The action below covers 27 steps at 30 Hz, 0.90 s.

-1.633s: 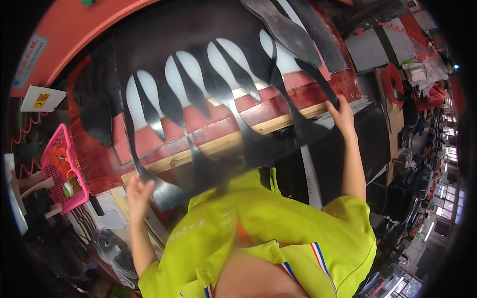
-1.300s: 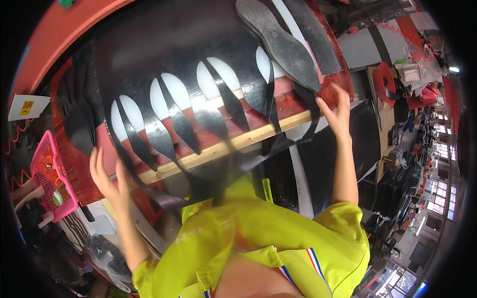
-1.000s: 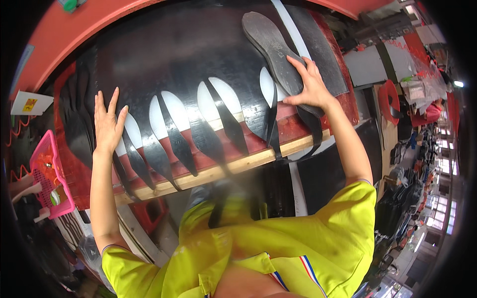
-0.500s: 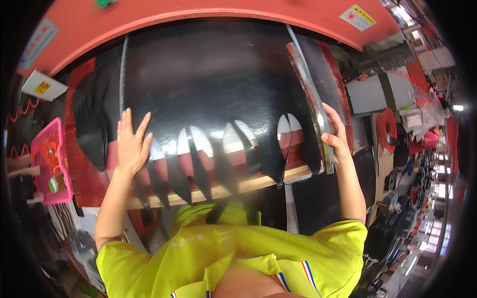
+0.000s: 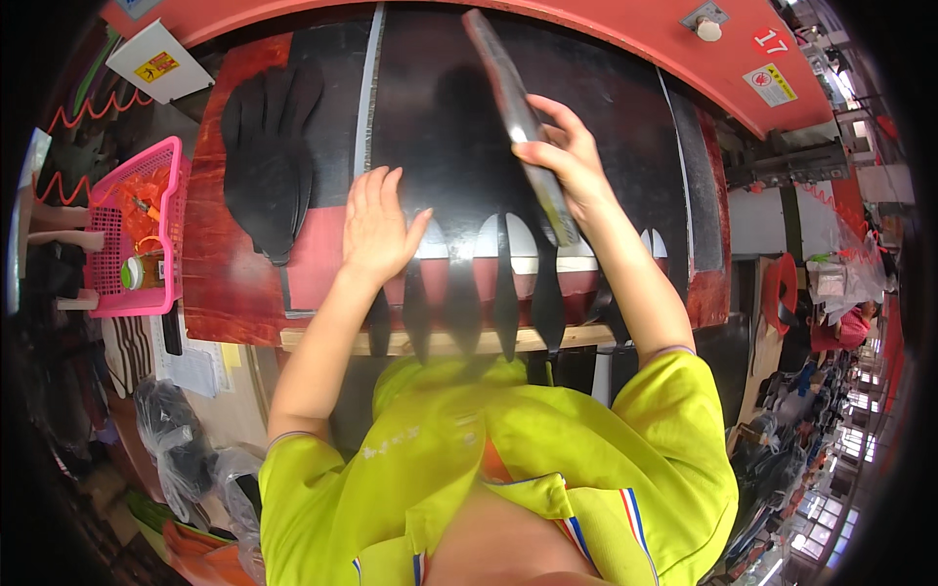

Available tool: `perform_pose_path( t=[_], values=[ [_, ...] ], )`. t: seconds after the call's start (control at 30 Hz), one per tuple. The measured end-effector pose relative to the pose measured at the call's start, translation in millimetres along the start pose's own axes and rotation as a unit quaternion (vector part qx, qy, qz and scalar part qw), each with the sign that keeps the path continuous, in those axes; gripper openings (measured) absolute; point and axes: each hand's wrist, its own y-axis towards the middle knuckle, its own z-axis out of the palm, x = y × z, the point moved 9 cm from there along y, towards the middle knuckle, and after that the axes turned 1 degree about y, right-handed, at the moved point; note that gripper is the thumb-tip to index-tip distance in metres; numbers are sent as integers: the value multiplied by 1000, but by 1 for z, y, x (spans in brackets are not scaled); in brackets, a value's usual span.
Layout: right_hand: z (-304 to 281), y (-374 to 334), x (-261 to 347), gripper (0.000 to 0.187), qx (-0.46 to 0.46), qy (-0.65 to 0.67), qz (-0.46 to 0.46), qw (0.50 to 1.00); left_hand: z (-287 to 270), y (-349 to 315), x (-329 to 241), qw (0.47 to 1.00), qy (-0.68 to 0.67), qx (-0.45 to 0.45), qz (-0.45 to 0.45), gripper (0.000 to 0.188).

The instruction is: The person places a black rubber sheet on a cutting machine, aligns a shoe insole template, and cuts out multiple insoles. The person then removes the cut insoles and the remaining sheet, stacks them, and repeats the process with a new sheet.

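A broad black sheet (image 5: 430, 117) covers the worktable, its near edge cut into pointed strips that hang over a wooden edge (image 5: 440, 342). Between the strips, pale and dark red surface shows through. My left hand (image 5: 379, 227) lies flat on the sheet's left part, beside a narrow light strip (image 5: 368, 107), fingers stretched and thumb apart. With thumb and fingers, my right hand (image 5: 569, 161) grips a long, narrow metal cutting die (image 5: 508, 88), seen edge-on and slanted over the sheet's middle. Left of the sheet rests a pile of black cut pieces (image 5: 269, 146).
A red machine beam (image 5: 625, 34) with a knob (image 5: 708, 27) crosses the far side. At the left are a white box (image 5: 161, 61) and a pink basket (image 5: 176, 195) holding orange things and a green-capped container. Plastic bags (image 5: 171, 430) lie lower left.
The cutting die, in my right hand, has moved left from the sheet's right side to over its middle. My left hand stays near the light strip. The whole view has shifted.
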Motion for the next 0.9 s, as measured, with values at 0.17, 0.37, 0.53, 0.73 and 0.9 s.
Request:
perform_pose_path(
  t=[0.17,0.37,0.53,0.73,0.9],
  values=[
    [63,41,-19,71,-41,-147,-45,987,-5,-3,13,993,-112,-13,-26,56],
    [91,54,-38,84,-159,-485,-65,858,-10,-4,17,986,-157,-47,-21,46],
    [106,51,-45,84,-175,-547,-74,815,-9,-3,16,987,-151,-55,-19,39],
    [113,39,-44,80,-164,-563,-117,801,-4,1,17,990,-135,-20,-29,36],
    [113,45,-41,79,-145,-547,-109,818,-1,7,20,991,-128,-6,-34,39]
  ],
)
